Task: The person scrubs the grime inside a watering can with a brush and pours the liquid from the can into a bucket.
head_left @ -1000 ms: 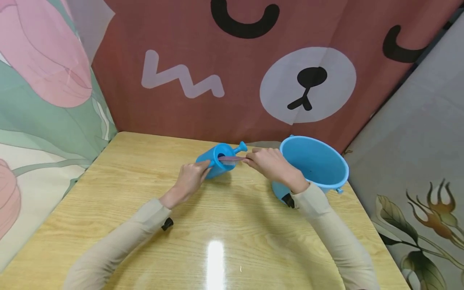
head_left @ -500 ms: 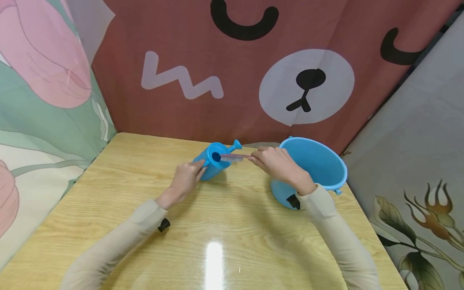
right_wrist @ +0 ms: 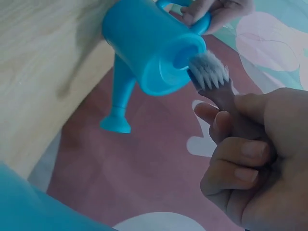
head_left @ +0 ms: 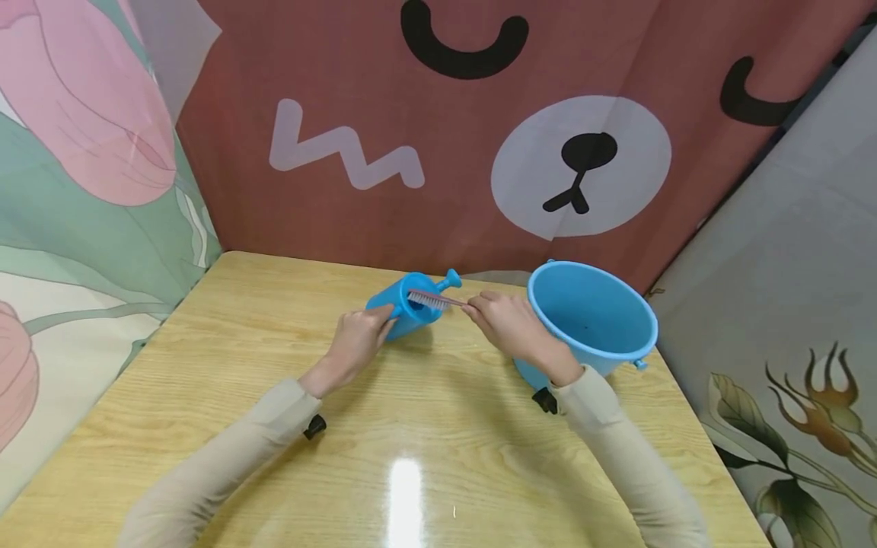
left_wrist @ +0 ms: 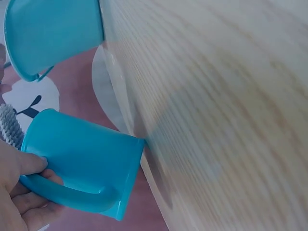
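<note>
My left hand [head_left: 356,340] grips the handle of a blue watering can [head_left: 404,308], which tilts on the table with its open top toward the right. In the left wrist view, the fingers of the left hand [left_wrist: 24,192] curl round the can's handle [left_wrist: 72,195]. My right hand [head_left: 510,323] holds a pinkish-purple brush [head_left: 438,300] by its handle, white bristles facing down. The brush head [right_wrist: 209,70] is at the can's mouth in the right wrist view; whether it touches the rim is hard to tell. The can's spout [right_wrist: 117,106] points away from the hands.
A blue bucket [head_left: 596,312] stands on the wooden table [head_left: 329,472] just right of my right hand, partly behind the forearm. A brown bear-print cloth [head_left: 342,213] hangs behind the table's back edge. Patterned cloths hang at the left and right sides.
The brush drew out to the right of the can's mouth, then came back to it, now more slanted. The can shifted slightly left and back with my left hand.
</note>
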`<state>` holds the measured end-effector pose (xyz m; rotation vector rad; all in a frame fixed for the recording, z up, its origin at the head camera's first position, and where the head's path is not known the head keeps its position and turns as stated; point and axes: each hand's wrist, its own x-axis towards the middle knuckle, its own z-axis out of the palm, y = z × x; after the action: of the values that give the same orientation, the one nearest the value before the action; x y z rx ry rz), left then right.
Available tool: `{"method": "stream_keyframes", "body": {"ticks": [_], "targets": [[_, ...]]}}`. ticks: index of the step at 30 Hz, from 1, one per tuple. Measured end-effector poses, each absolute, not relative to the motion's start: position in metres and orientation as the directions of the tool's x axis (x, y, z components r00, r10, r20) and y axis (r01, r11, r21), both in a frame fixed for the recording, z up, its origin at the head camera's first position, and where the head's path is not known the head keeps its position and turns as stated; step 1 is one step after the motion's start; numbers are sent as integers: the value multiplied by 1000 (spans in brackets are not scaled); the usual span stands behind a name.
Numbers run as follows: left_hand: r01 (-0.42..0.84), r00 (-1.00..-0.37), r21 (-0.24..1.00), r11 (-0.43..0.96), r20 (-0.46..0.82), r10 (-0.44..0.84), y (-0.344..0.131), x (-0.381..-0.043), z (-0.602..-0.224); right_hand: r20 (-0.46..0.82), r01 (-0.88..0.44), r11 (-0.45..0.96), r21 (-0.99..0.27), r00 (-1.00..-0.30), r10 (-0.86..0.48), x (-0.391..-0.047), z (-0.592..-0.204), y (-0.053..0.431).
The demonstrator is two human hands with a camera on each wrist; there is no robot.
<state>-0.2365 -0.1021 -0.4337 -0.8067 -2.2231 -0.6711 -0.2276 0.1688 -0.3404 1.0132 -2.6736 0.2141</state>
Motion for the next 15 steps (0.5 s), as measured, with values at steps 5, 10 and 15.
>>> {"method": "stream_keyframes", "body": {"ticks": [5,10,15], "targets": [[692,-581,231,684,740,339,-105,-239,-435,316,-647,759,-73,-737,-597,-226,-351,167],[695,-579,233,680,742,337,-106,-240,-434,353,-655,749,-100,-727,-589,-225,-361,165],[692,-575,228,684,747,333,-106,-240,-436,362,-665,733,-143,-724,-587,-224,-371,164]]}}
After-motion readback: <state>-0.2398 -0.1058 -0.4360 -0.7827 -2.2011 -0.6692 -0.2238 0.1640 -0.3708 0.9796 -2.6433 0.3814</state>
